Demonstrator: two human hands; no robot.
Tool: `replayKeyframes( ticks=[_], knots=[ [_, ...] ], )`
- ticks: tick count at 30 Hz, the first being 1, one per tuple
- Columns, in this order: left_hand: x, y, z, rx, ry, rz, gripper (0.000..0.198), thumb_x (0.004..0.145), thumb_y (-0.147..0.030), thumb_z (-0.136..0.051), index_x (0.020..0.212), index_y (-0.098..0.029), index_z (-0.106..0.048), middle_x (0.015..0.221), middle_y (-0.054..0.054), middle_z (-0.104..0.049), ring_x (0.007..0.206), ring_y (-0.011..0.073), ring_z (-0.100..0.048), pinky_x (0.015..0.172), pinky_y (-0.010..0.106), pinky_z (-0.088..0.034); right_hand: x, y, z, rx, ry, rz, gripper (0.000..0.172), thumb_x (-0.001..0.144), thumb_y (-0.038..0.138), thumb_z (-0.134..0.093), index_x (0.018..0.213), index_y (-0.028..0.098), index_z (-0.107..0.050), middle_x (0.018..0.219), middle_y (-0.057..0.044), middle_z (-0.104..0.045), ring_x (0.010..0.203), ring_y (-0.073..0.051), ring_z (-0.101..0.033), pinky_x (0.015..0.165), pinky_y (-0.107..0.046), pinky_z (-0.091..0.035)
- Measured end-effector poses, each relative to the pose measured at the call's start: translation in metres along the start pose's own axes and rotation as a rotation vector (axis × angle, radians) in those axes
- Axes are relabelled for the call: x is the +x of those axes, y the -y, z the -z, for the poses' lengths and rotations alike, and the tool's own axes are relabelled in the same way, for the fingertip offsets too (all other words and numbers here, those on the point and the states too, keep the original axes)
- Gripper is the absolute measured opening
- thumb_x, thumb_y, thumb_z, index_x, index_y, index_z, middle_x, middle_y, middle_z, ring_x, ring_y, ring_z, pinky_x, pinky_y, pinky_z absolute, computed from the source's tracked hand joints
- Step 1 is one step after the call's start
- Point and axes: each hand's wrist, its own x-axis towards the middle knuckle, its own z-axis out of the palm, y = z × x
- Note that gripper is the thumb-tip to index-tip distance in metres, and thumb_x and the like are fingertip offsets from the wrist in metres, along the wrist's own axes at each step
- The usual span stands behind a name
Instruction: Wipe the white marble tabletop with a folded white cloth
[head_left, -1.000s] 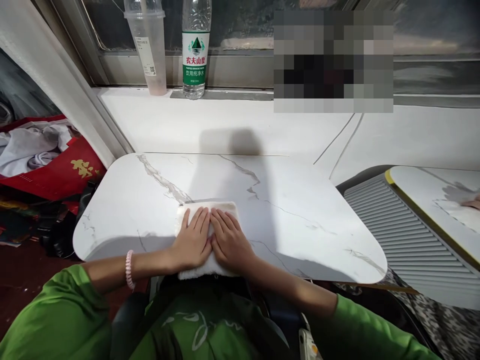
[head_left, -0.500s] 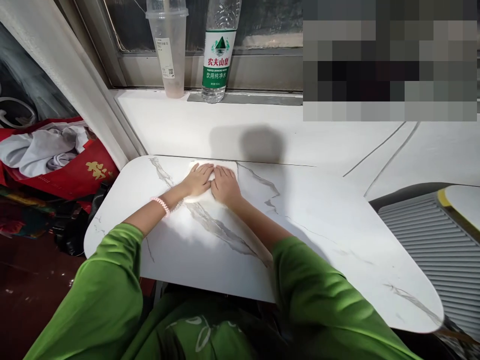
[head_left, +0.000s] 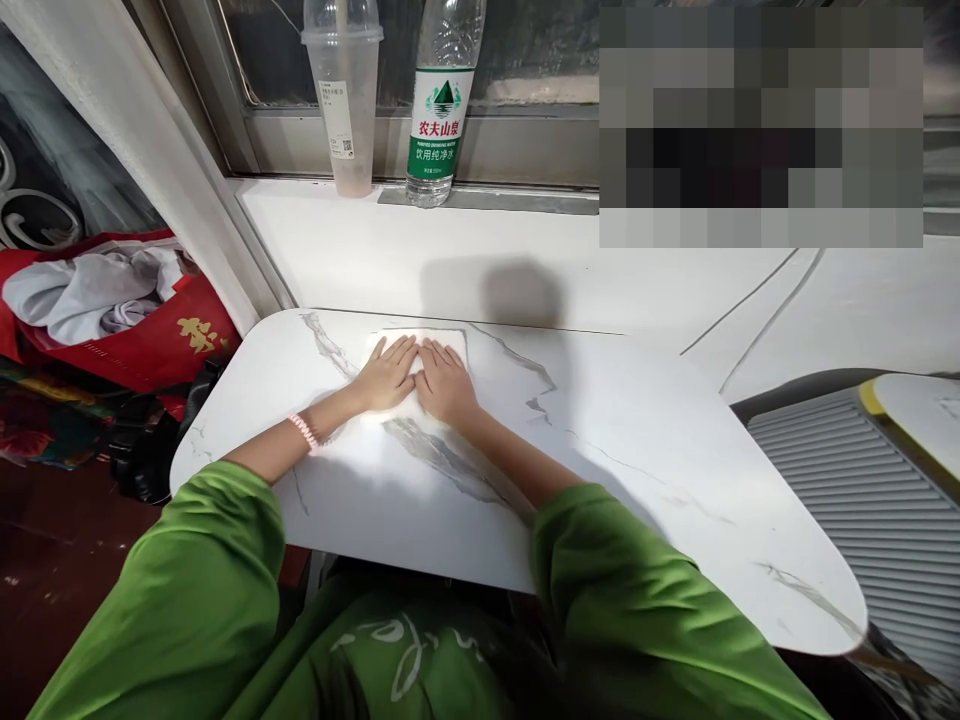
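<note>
A small white cloth (head_left: 411,404) lies flat on the white marble-patterned table (head_left: 630,420), near its back edge. On the left part of the cloth rests my left hand (head_left: 386,375), palm down with its fingers stretched out. My right hand (head_left: 445,383) presses flat on the right part, fingers extended. The thumbs and fingertips of both hands nearly meet in the middle. Much of the cloth is hidden under the hands.
A lidded plastic cup (head_left: 352,120) and a water bottle (head_left: 441,125) stand on the window sill. On the left, a red bag (head_left: 161,335) holds white fabric. A grey ribbed surface (head_left: 862,490) lies beyond the table's right end. The upper right is pixelated.
Both hands have slid slightly toward me and a little left, with the cloth under them. The left hand's fingers are a bit more spread. The view has shifted slightly.
</note>
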Motion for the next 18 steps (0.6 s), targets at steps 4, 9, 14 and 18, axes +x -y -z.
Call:
replayKeyframes(
  ticks=[4, 9, 14, 18],
  knots=[
    [-0.062, -0.034, 0.004, -0.015, -0.008, -0.035, 0.057, 0.098, -0.030, -0.030, 0.147, -0.002, -0.031, 0.156, 0.020, -0.029, 0.148, 0.0281, -0.019, 0.121, 0.051, -0.009, -0.059, 0.036, 0.015, -0.008, -0.015, 0.065, 0.052, 0.090, 0.018, -0.032, 0.135, -0.002, -0.050, 0.144, -0.021, -0.049, 0.137, -0.031, -0.041, 0.115, -0.050, -0.030],
    [-0.133, -0.076, 0.014, -0.040, -0.020, -0.063, 0.057, 0.097, -0.029, -0.032, 0.147, -0.002, -0.031, 0.155, 0.021, -0.031, 0.148, 0.0292, -0.018, 0.121, 0.053, -0.010, -0.120, 0.078, 0.037, -0.084, 0.020, 0.148, 0.053, 0.089, 0.018, -0.036, 0.132, -0.008, -0.051, 0.140, -0.025, -0.052, 0.133, -0.034, -0.045, 0.113, -0.050, -0.034],
    [-0.164, -0.093, 0.021, -0.055, 0.030, -0.037, 0.058, 0.096, -0.025, -0.032, 0.148, -0.001, -0.027, 0.156, 0.021, -0.029, 0.149, 0.0287, -0.015, 0.121, 0.052, -0.010, -0.139, 0.096, 0.047, -0.106, 0.040, 0.215, 0.053, 0.086, 0.020, -0.040, 0.129, -0.009, -0.054, 0.133, -0.028, -0.056, 0.126, -0.038, -0.050, 0.109, -0.052, -0.037],
    [-0.164, -0.091, 0.020, -0.071, 0.038, 0.081, 0.058, 0.097, -0.026, -0.030, 0.150, -0.005, -0.026, 0.158, 0.017, -0.027, 0.149, 0.0284, -0.011, 0.121, 0.052, -0.013, -0.131, 0.096, 0.041, -0.059, 0.048, 0.235, 0.054, 0.088, 0.018, -0.037, 0.133, -0.008, -0.051, 0.140, -0.025, -0.052, 0.134, -0.035, -0.042, 0.113, -0.051, -0.033]
  ],
)
